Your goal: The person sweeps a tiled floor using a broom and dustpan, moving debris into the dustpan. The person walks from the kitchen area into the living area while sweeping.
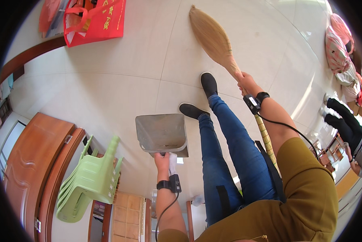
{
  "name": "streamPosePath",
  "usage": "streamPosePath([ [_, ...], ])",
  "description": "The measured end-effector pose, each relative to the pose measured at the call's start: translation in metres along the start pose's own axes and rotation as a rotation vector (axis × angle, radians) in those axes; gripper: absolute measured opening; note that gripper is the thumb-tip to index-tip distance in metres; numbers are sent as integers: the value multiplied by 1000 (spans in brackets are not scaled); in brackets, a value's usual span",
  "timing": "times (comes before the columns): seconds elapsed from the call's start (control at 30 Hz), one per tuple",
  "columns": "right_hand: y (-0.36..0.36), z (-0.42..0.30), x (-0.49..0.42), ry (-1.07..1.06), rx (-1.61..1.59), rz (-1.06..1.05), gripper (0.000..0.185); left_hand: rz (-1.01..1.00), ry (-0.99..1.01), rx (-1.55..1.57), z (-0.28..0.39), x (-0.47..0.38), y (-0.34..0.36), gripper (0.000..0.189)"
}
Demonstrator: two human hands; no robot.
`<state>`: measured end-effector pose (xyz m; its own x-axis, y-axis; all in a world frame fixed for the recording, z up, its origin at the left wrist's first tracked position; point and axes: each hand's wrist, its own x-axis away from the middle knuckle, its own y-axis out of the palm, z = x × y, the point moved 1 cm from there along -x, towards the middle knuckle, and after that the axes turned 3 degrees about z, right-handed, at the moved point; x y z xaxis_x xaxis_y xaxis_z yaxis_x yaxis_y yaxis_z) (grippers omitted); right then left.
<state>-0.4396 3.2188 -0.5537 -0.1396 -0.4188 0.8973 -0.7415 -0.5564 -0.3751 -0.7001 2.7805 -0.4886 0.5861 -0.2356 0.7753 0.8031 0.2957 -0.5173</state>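
My right hand point(247, 83) grips a straw broom point(211, 35) low on its handle, just above the bristles. The bristle head fans out over the pale tiled floor point(132, 54), and the rest of the handle runs back under my right forearm. In my left hand point(163, 163) is a grey metal dustpan point(161, 130), held at its back edge with the mouth facing away from me. A little dark debris lies inside the pan near its rear wall. Some white material shows beside my left fingers; what it is I cannot tell.
Stacked green plastic stools point(91, 178) stand left, beside a brown wooden door point(37, 172). A red carrier bag point(96, 24) sits at the upper left. Several tied plastic bags point(338, 50) line the far right, where another person point(348, 127) is. My shoes point(209, 84) are on the tiles.
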Motion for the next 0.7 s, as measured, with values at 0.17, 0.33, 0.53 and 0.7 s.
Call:
streamPosePath([
  [0.17, -23, 11, 38, -99, 57, -32, 40, -13, 62, -53, 24, 0, -2, 38],
  [0.33, -27, 36, 44, -302, 387, -81, 43, -16, 92, -204, 51, 0, -1, 36],
  [0.53, -45, 34, -8, -514, 897, -12, 43, -3, 158, -131, 74, 4, 0, 33],
  [0.7, -108, -13, -39, -495, 940, 136, 46, -17, 174, -159, 86, 3, 0, 34],
])
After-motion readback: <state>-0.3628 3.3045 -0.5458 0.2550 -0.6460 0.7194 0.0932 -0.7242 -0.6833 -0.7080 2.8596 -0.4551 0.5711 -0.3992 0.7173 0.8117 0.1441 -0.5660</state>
